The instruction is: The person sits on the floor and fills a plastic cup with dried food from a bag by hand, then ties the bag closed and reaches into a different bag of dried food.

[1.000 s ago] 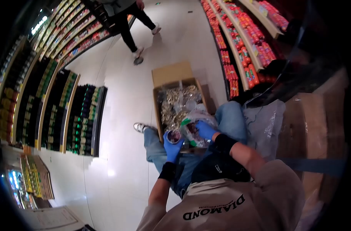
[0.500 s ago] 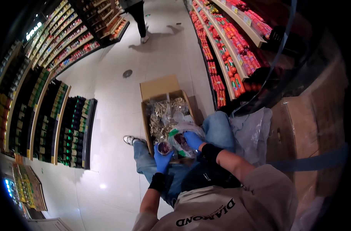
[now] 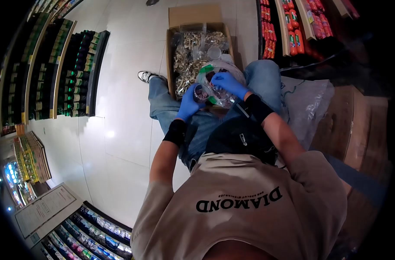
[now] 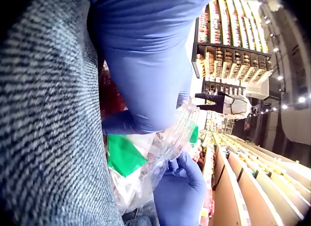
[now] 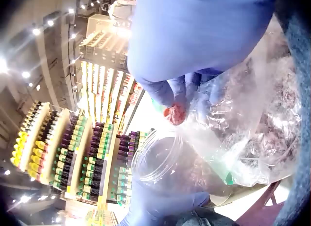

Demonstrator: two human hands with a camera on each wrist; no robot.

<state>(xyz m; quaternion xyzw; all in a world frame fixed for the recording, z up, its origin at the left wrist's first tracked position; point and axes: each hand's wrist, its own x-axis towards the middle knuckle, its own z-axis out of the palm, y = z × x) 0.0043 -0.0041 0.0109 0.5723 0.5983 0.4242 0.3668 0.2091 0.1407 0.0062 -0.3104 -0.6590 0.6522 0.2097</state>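
The blue-gloved left hand (image 3: pixel 189 103) grips a clear round jar (image 3: pixel 202 92) holding dark reddish pieces. In the right wrist view the open mouth of the jar (image 5: pixel 156 155) faces up beside the right hand (image 5: pixel 199 41). Between the right thumb and fingers is a small reddish piece (image 5: pixel 175 114), close to the jar's rim. A clear plastic bag (image 3: pixel 225 99) with green print and more reddish pieces lies against the right hand. In the left wrist view the left hand (image 4: pixel 146 65) curls around the jar, with the right hand (image 4: pixel 180 192) beyond it.
An open cardboard box (image 3: pixel 169 65) with small clear packs and a clear round lid (image 3: pixel 214 53) stands beyond the knees. Bottle shelves (image 3: pixel 56 69) are at the left, red packaged goods (image 3: pixel 269 34) at the right. A translucent bag (image 3: pixel 310 104) lies by the right knee.
The head view has tilted down, so the box and hands sit higher in it. The right hand has come up out of the bag toward the jar, pinching a reddish piece.
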